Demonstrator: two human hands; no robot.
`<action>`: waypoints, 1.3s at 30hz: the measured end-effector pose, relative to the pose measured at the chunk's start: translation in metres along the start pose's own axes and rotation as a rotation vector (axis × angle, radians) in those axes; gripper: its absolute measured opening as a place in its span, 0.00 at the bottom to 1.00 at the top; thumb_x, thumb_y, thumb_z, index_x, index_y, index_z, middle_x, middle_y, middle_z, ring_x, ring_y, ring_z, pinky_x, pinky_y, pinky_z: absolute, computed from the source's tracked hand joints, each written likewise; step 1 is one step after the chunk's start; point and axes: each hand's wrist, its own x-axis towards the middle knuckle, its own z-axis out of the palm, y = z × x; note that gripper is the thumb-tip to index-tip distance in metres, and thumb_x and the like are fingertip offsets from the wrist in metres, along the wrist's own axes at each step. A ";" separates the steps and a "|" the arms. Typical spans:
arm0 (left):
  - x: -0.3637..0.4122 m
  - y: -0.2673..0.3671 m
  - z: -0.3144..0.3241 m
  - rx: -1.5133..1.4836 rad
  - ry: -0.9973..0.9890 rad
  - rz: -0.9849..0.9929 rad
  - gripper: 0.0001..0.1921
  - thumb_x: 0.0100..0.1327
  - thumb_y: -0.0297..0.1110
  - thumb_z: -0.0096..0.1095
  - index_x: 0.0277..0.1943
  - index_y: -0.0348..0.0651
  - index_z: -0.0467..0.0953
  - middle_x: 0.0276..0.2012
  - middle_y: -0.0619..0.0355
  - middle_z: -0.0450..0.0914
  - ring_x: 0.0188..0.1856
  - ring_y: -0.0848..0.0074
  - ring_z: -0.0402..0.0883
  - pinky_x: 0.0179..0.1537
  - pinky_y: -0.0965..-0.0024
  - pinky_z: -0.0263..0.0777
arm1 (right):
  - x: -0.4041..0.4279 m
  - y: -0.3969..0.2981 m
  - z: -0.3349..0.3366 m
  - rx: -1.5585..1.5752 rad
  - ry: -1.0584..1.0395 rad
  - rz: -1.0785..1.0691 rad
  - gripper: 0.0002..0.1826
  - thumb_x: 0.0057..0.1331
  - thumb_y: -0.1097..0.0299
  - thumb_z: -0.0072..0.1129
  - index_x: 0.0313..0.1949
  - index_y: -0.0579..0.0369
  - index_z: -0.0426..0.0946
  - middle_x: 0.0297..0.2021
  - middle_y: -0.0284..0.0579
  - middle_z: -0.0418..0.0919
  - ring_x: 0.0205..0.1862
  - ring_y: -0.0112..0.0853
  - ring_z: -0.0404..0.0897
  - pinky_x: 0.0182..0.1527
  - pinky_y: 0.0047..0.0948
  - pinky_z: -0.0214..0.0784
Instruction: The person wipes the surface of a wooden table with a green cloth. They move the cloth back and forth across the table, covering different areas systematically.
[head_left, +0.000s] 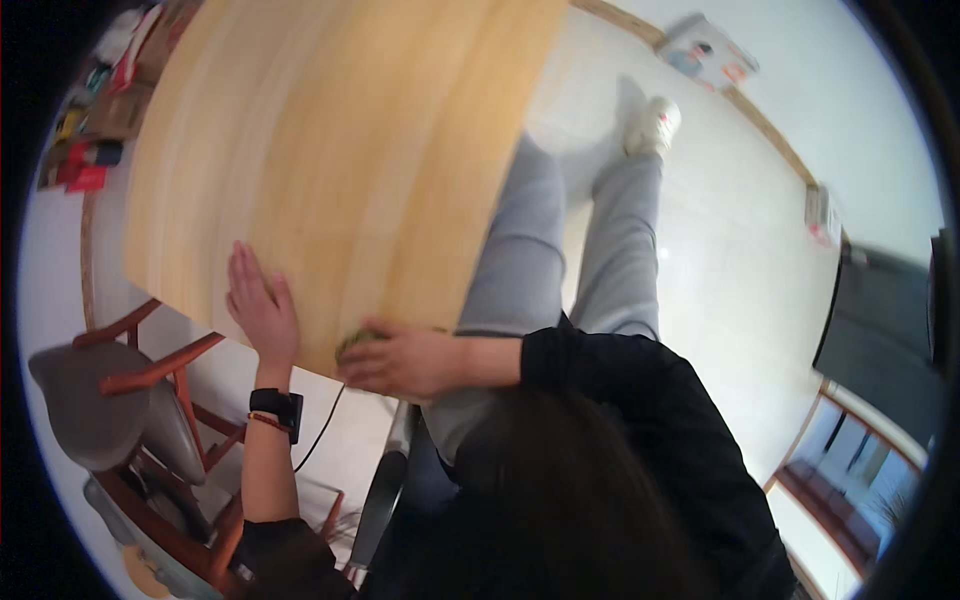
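A pale wooden tabletop (352, 150) spreads out before me. My left hand (262, 307) lies palm down near its edge, fingers extended and thumb apart, with no object visible in it. Further right, at the corner beside my lap, my right hand (409, 364) is curled over a small green object (358, 342). Most of that object is hidden under the palm and fingers, so I cannot tell what it is. A black band with a dark device (276, 406) circles my left wrist.
Grey-seated wooden chairs (90, 397) stand at the lower left, close to the table edge. A black cable (322, 431) hangs below the edge. Boxes and other items (86, 176) are piled at the far left. A printed white box (705, 56) sits by the right wall.
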 end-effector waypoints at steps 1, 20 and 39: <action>0.000 -0.002 0.001 0.023 0.052 0.012 0.27 0.70 0.43 0.42 0.69 0.44 0.54 0.70 0.55 0.54 0.71 0.62 0.51 0.64 0.46 0.46 | -0.004 -0.011 0.007 -0.003 0.015 0.036 0.22 0.61 0.62 0.44 0.56 0.48 0.71 0.61 0.37 0.67 0.64 0.33 0.62 0.65 0.49 0.48; -0.001 -0.019 -0.021 0.059 0.103 0.155 0.23 0.72 0.41 0.41 0.61 0.31 0.65 0.62 0.41 0.64 0.63 0.52 0.63 0.64 0.57 0.57 | 0.032 -0.048 0.047 -0.615 0.173 0.294 0.21 0.55 0.59 0.54 0.50 0.44 0.72 0.55 0.36 0.69 0.58 0.29 0.64 0.58 0.53 0.55; 0.016 0.072 0.014 0.109 0.053 0.203 0.27 0.71 0.48 0.37 0.67 0.42 0.58 0.69 0.48 0.54 0.71 0.60 0.52 0.61 0.38 0.50 | -0.082 0.010 -0.101 -0.410 -0.032 0.245 0.24 0.57 0.70 0.52 0.54 0.36 0.71 0.62 0.26 0.66 0.63 0.26 0.64 0.62 0.43 0.57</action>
